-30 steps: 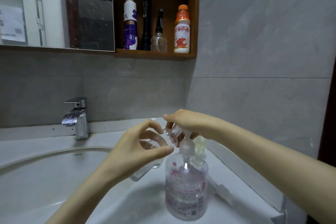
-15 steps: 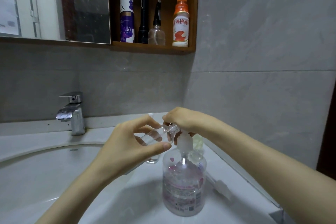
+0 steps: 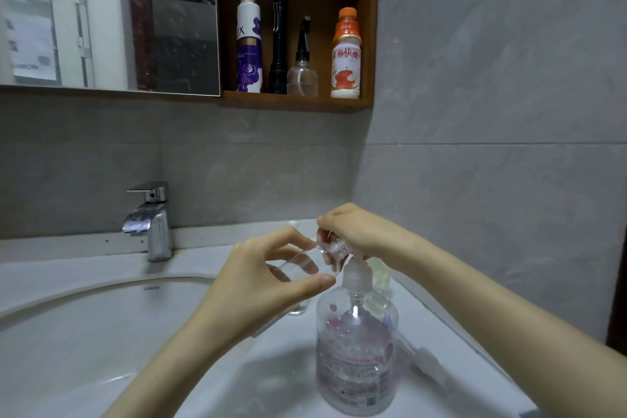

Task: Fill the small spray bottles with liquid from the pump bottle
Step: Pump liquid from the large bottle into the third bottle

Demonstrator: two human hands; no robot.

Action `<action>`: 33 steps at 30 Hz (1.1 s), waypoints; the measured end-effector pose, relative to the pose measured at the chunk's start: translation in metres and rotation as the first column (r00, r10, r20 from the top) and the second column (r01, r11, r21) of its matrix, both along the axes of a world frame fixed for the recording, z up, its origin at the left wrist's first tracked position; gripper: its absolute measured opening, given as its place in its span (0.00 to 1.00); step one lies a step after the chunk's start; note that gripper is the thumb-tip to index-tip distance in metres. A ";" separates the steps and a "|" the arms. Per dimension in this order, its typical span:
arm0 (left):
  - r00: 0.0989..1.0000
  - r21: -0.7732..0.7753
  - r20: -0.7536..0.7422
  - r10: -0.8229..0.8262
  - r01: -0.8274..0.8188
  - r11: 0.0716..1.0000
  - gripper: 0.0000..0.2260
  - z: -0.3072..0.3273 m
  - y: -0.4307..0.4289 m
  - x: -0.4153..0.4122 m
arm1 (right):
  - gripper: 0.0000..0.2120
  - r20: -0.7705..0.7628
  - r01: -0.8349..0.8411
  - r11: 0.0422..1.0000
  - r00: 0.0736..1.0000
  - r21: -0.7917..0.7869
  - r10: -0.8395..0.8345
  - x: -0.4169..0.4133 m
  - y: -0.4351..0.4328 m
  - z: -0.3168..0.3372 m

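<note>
A clear pump bottle (image 3: 356,356) with a pink printed label stands on the sink counter at the lower middle. My right hand (image 3: 356,231) lies on top of its pump head, fingers curled over it. My left hand (image 3: 268,282) pinches a small clear spray bottle (image 3: 305,261), uncapped and tilted, between thumb and fingers. Its threaded neck (image 3: 337,246) sits right at the pump's spout under my right hand. Another small bottle (image 3: 380,275) stands behind the pump bottle, partly hidden.
The white basin (image 3: 101,332) fills the lower left, with a chrome faucet (image 3: 151,217) behind it. A white sprayer cap with tube (image 3: 427,360) lies on the counter to the right. A wooden shelf (image 3: 298,102) above holds several bottles. The tiled wall is close on the right.
The small bottle in my left hand has been raised and tilted until its neck meets the pump spout. My right hand stays on the pump head.
</note>
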State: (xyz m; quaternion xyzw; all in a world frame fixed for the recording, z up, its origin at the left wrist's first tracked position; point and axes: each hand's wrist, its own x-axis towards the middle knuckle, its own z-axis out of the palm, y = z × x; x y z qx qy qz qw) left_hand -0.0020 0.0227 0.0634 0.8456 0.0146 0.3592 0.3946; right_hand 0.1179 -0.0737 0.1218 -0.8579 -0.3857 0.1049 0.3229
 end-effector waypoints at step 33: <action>0.981 -0.017 -0.133 -0.141 0.140 0.990 0.15 0.001 0.011 -0.003 | 0.16 0.078 -0.054 0.996 0.995 -0.071 0.059 0.004 -0.001 -0.008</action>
